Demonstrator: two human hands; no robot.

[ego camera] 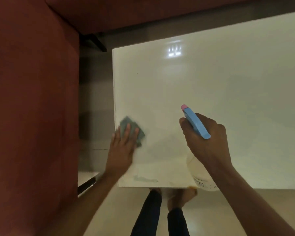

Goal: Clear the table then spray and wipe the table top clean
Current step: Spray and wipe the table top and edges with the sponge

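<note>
1. Worktop (211,86) fills my view, glossy white, with a bright light reflection near its far edge and a pale bluish wet streak (146,180) along the near edge.
2. I've got the cloth (134,129), a grey-green folded rag, lying flat on the worktop at its near left corner, just inside the left edge.
3. My left hand (122,149) is pressing down on that cloth, fingers (126,132) straight and spread over it, palm flat; nothing is curled or pinched here. The motion blur around the hand and cloth is heavy, so I can't make out the cloth's edges well.
4. Over to the spray bottle (197,124): blue trigger head with a pink nozzle tip pointing away from me and to the left, over the near middle of the worktop. Its pale translucent body hangs below my wrist near the worktop's near edge, with some printed text I can't read.
5. My right hand (206,138) grips the bottle at the neck, fingers curled round it under the trigger head, thumb on the left side.
6. The two hands are apart, cloth to the left, bottle to the right, bare worktop between them.
7. Beyond the worktop, a dark red sofa (32,99) wraps the left side and the far side of the view.
8. Below the near edge I see pale floor (109,210), my dark trouser legs and a bare foot (180,198) tucked just under the worktop.
</note>
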